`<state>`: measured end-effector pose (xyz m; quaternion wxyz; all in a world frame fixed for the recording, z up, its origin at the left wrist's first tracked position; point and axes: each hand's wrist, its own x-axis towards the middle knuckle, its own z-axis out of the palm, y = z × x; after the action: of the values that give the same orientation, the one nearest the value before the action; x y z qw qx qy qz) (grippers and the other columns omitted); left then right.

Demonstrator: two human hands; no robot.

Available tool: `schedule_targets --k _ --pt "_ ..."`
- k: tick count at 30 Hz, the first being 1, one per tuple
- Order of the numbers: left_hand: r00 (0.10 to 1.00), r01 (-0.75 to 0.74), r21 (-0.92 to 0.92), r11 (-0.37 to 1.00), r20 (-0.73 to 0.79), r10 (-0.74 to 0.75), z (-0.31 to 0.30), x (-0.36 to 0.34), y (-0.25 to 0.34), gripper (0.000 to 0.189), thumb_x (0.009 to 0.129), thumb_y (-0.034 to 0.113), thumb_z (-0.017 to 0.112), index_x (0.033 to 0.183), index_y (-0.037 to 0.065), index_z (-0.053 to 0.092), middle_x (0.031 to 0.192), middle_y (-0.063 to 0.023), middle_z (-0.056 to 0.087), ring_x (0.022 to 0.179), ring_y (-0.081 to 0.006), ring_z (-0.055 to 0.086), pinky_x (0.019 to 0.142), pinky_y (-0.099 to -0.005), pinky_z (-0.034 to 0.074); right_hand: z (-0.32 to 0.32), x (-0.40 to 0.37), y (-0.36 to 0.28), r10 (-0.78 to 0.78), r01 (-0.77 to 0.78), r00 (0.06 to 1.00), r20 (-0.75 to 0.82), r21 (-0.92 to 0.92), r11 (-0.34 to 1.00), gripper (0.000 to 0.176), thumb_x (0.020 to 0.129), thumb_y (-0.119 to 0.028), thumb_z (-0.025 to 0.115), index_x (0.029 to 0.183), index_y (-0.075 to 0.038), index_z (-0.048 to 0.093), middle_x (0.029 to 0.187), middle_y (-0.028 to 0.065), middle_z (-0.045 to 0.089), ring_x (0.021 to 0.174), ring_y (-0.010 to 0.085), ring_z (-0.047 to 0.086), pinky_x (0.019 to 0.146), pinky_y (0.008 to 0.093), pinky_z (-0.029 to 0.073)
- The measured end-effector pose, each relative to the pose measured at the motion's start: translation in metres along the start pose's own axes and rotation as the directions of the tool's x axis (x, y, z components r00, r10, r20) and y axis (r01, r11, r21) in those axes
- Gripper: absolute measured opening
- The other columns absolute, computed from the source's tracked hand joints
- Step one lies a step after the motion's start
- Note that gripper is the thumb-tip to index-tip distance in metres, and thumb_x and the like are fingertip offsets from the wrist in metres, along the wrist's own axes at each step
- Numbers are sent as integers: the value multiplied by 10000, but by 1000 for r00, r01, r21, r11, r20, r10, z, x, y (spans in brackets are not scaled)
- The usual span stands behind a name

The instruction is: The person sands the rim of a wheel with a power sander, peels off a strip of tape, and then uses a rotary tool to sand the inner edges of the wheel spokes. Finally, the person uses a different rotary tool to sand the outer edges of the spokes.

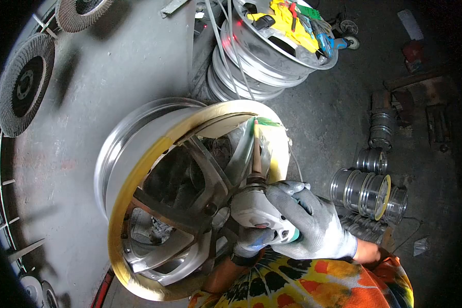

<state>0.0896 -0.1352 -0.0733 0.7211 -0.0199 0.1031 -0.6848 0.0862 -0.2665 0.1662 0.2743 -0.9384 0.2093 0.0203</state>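
Observation:
A white hand-held power grinder (256, 208) is held in both of my gloved hands over a spoked alloy wheel (203, 172). My right hand (310, 220), in a grey glove, wraps over the grinder's side and back. Lower down, my left hand (254, 241), also gloved and partly hidden by the tool, closes around it. A tapered tan bit (256, 151) sticks out of the grinder, its tip overlapping the end of a spoke close to the lip. Yellowish masking tape (141, 172) runs around the wheel's lip. The wheel stands tilted towards me, spoked face up.
At the left, worn flap discs (26, 84) hang from a wire rack beside a grey panel (92, 77). Beyond the wheel stands a stack of wheels (262, 61) topped with yellow gloves (287, 20) and tools. More wheels (362, 190) lie on the floor at right.

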Motion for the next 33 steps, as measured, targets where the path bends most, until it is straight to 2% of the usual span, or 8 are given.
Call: schedule_targets --k 7,10,13,14,16,17,23,33 --pt "1000 -14 -6 1000 10 14 4 1 8 560 1057 275 629 1527 52 424 1461 -104 542 1387 -213 511 1213 -403 401 5 9 -1 4 -4 1000 -9 -15 1000 816 780 -405 856 1507 -138 599 1308 160 653 1068 327 734 825 423 660" --pt "991 -122 99 988 69 115 40 16 34 559 1068 283 618 1534 51 415 1471 -107 534 1400 -214 503 1223 -405 393 4 13 0 3 -3 1000 3 12 1000 793 800 -409 845 1504 -139 601 1272 159 656 1007 313 743 805 427 660" --pt "977 -188 111 976 120 174 53 24 41 559 1079 291 606 1542 50 406 1481 -110 526 1413 -216 494 1233 -407 384 2 13 0 -24 24 1000 20 4 1000 812 735 -333 936 1414 -14 625 1277 215 659 1022 376 757 837 439 650" --pt "993 5 -166 986 114 14 -4 10 17 534 1080 302 608 1534 76 442 1480 -97 544 1387 -208 517 1215 -408 404 5 11 3 -32 32 999 -9 -5 999 804 763 -363 886 1460 -72 611 1281 185 656 1010 345 750 815 429 657" --pt "947 277 -721 636 94 -307 -116 -17 -28 490 1081 324 613 1519 128 516 1477 -72 580 1337 -194 562 1179 -409 443 5 8 5 -41 40 998 -38 -14 999 798 790 -394 835 1506 -130 598 1286 155 652 997 313 742 794 418 663" --pt "947 277 -721 635 93 -307 -112 -17 -30 490 1081 324 613 1519 128 516 1477 -72 580 1337 -194 562 1179 -409 443 3 7 6 -47 47 998 -31 -23 999 804 784 -387 836 1506 -127 596 1300 156 649 1019 317 739 802 414 665" --pt "990 129 -115 985 -48 -135 -27 -9 -15 596 1062 370 641 1584 152 456 1571 -114 477 1428 -251 480 1206 -468 419 -1 0 1 -22 21 1000 -12 -41 999 816 768 -369 845 1505 -122 595 1332 163 644 1095 326 722 835 418 664" --pt "978 159 -500 851 -41 -207 -11 -1 8 640 1055 373 647 1607 148 417 1604 -132 426 1462 -271 431 1212 -477 410 4 11 1 2 -1 1000 20 -25 1000 831 765 -390 855 1515 -146 591 1306 149 657 1080 314 727 822 415 662"
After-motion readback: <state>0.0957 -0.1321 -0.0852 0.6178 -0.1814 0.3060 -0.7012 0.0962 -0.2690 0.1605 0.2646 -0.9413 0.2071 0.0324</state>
